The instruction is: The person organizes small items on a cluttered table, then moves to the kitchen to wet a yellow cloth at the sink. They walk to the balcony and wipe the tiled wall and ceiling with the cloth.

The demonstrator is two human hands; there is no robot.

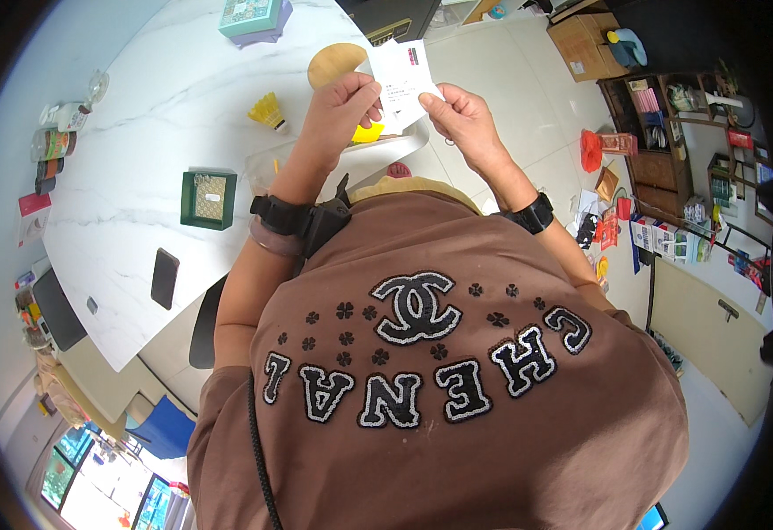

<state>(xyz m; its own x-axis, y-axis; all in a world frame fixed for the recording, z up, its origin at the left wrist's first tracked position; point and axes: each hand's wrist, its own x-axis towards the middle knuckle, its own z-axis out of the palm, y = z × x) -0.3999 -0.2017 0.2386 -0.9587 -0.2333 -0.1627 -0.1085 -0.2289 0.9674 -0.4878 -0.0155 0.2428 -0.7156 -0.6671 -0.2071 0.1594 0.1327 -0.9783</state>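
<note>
A white printed paper is spread between my two hands over the table's edge. My right hand grips its lower right corner between thumb and fingers. At the paper's left edge, my left hand has its thumb and fingers curled together; whether it pinches the paper cannot be told. Just below that hand shows a yellow item, over a translucent plastic tray. A round wooden board lies behind my left hand. To the left, a yellow shuttlecock rests on the white marbled table.
On the table are an open green box, a dark phone and a teal patterned box. Jars and a pump bottle line its far left side. Bags and papers lie on the floor at right, near a dark wooden shelf.
</note>
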